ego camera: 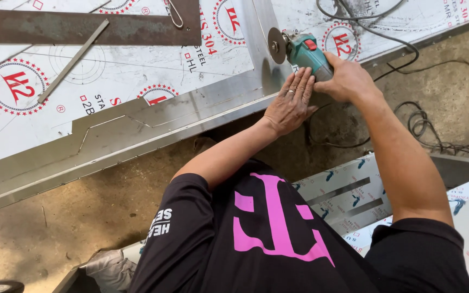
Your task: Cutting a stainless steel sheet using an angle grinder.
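two hands work: right hand clamps the teal angle grinder, left hand lies fingers together on the film-covered stainless steel sheet; scored lines look mostly uncut.

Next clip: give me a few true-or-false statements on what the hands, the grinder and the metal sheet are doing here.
1. The right hand grips a teal angle grinder. True.
2. The left hand holds a hammer. False: it lies flat on the bare steel sheet.
3. The grinder's round disc is by the sheet. True.
4. The thin flat metal strip lies on the concrete floor. False: it lies on the film-covered sheet.
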